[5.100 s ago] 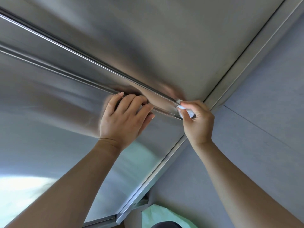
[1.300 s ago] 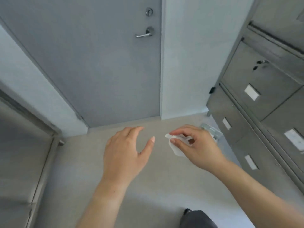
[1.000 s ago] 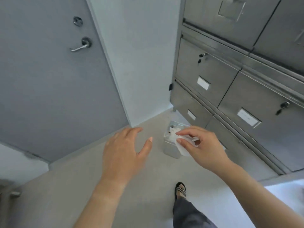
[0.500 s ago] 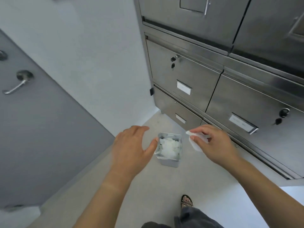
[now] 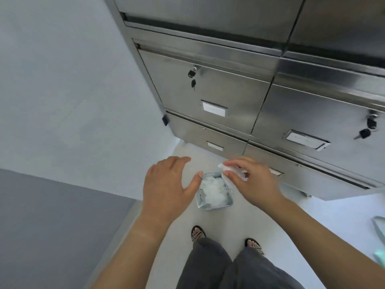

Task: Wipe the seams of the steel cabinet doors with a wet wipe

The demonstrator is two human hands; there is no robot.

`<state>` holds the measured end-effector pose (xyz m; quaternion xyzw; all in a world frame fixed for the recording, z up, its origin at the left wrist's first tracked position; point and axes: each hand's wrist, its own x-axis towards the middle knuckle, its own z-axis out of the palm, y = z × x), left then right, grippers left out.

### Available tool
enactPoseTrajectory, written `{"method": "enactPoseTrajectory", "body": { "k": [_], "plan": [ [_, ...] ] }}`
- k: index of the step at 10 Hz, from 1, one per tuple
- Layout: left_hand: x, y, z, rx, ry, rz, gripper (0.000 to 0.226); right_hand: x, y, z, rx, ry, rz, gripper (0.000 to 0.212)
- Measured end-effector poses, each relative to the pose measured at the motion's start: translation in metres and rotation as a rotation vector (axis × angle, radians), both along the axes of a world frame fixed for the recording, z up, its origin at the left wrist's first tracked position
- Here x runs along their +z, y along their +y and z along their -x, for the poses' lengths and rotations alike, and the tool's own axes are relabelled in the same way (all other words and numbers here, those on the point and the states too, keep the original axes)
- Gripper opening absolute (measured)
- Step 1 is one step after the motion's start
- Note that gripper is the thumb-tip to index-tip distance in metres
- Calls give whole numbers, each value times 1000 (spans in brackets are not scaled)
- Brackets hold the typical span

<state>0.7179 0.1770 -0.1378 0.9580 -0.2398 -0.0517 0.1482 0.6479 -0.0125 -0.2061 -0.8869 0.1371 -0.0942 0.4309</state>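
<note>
My right hand pinches a crumpled white wet wipe between thumb and fingers, held above the far right corner of a small steel bin on the floor. The bin holds several used white wipes. My left hand hovers open, fingers spread, just left of the bin, with its thumb over the bin's left rim. The steel cabinet rises ahead and to the right, with drawer fronts, dark seams between them, label holders and keys in the locks.
A pale wall stands at the left and a grey door panel at the lower left. My feet in sandals stand just behind the bin. A pale green object lies at the right edge.
My view swung from the cabinet seam down to the floor and the drawers. Both hands came off the cabinet; the right hand carried the wipe over the bin.
</note>
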Motion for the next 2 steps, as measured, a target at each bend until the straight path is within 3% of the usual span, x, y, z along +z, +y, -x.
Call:
{"method": "enactPoseTrajectory", "body": {
  "k": [1,2],
  "plan": [
    [-14,0,-28,-88,28,-9,46,-26,7,-14,7,251,11,37],
    [-25,2,-44,-150,63,-102,53,-40,14,-22,-75,361,-17,52]
  ]
}}
